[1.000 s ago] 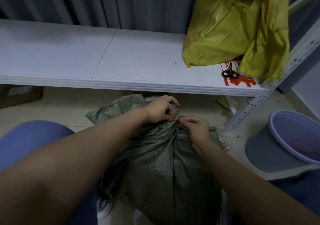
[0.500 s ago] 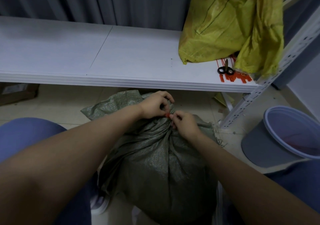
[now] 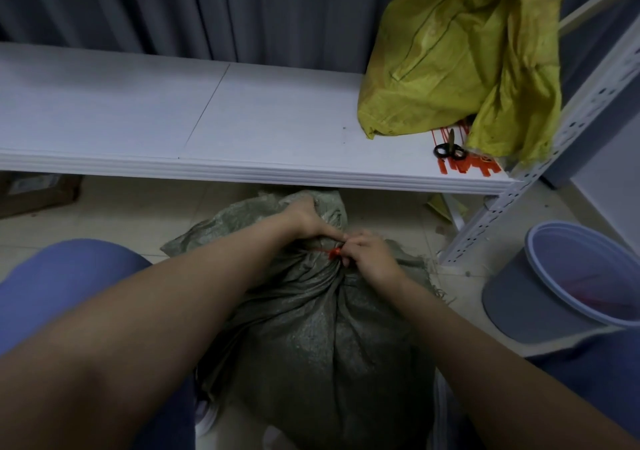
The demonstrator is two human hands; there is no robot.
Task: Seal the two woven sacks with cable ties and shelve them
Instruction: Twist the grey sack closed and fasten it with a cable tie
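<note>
Tiled floor [image 3: 104, 214] beneath the white shelf [image 3: 242, 120] carries the grey-green sack [image 3: 311, 328], its neck gripped by the left hand [image 3: 308, 221]. The red cable tie [image 3: 334, 252], pinched by the right hand [image 3: 367, 255], is now seen looped round the neck, where only its tip was shown before; tightening is judged under way. The yellow sack [image 3: 443, 61] is seen on the shelf at 1 o'clock. No writing is legible.
</note>
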